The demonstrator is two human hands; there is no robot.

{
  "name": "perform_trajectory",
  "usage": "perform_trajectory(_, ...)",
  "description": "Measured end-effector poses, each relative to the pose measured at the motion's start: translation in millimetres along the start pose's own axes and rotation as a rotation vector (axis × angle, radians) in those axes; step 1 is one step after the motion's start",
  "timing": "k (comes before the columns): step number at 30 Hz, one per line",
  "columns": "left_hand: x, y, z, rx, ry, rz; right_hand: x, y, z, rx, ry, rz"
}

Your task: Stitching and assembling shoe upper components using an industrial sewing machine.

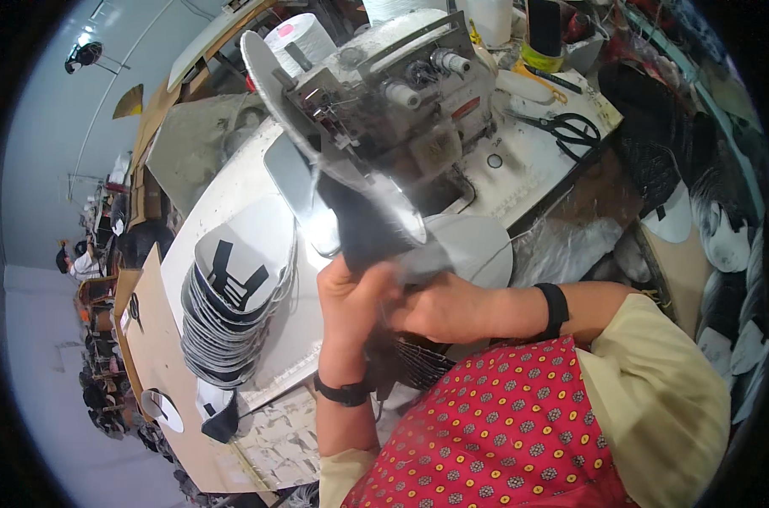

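Note:
My left hand (351, 292) and my right hand (439, 306) are close together in front of a white overlock sewing machine (435, 127). Both are closed on a dark fabric piece (359, 224), which rises toward the machine's needle area. The fingers and part of the piece are blurred, and its lower part hangs between my wrists. To the left of my hands stands a stack of curved white and black fabric pieces (232, 322), the top one bearing black strips. A pale rounded panel (478, 250) lies just beyond my right hand.
Black scissors (571, 131) rest on the machine table at the right. White thread cones (300, 38) stand behind the machine. Clear plastic wrap (562, 250) bunches beside the table edge. Further left, a tan board (160, 364) carries a white ring-shaped piece (162, 409). More pieces pile up at far right.

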State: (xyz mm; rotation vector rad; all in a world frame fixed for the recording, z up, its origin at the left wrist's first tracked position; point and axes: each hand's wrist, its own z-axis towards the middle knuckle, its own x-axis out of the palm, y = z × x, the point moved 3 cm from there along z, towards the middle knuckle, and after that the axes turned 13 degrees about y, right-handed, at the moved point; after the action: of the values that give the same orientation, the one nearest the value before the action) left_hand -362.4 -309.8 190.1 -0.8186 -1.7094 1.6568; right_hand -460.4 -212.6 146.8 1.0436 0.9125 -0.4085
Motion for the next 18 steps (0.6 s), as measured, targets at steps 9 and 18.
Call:
perform_trajectory(9, -16, 4, 9, 0.071, -0.08, 0.059, -16, -4, -1, 0.091, 0.024, 0.028)
perform_trajectory(18, -21, 1, 14, 0.072, -0.101, 0.204, -17, -7, 0, 0.129, -0.038, 0.035)
